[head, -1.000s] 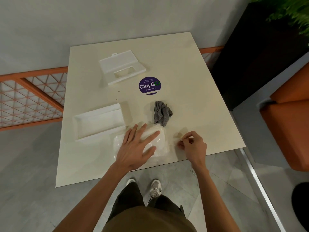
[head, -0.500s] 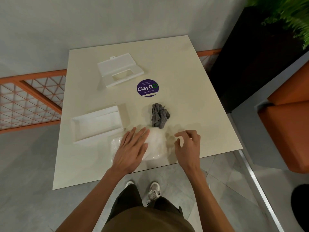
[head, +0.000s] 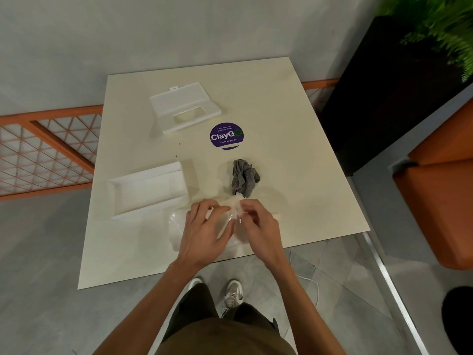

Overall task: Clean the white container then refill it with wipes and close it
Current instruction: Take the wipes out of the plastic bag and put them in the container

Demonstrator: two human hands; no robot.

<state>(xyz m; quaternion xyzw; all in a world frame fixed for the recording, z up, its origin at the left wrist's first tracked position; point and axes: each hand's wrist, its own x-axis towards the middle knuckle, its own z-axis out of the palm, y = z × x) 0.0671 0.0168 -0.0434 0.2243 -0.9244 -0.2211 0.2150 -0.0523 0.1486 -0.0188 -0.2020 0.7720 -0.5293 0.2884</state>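
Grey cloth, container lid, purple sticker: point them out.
grey cloth point(head: 244, 178), head view, middle of the bundle
container lid point(head: 181, 101), head view, flat panel above its opening
purple sticker point(head: 226, 136), head view, its centre

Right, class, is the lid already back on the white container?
No: the lid lies by itself at the far side of the table, apart from the open white container.

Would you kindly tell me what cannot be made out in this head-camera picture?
Wipes pack: head view, mostly hidden under the left hand and right hand pinching it; opened or sealed, cannot tell.
Purple sticker: head view, small print too small to read.
Plant: head view, blurred, cut off by the right edge.
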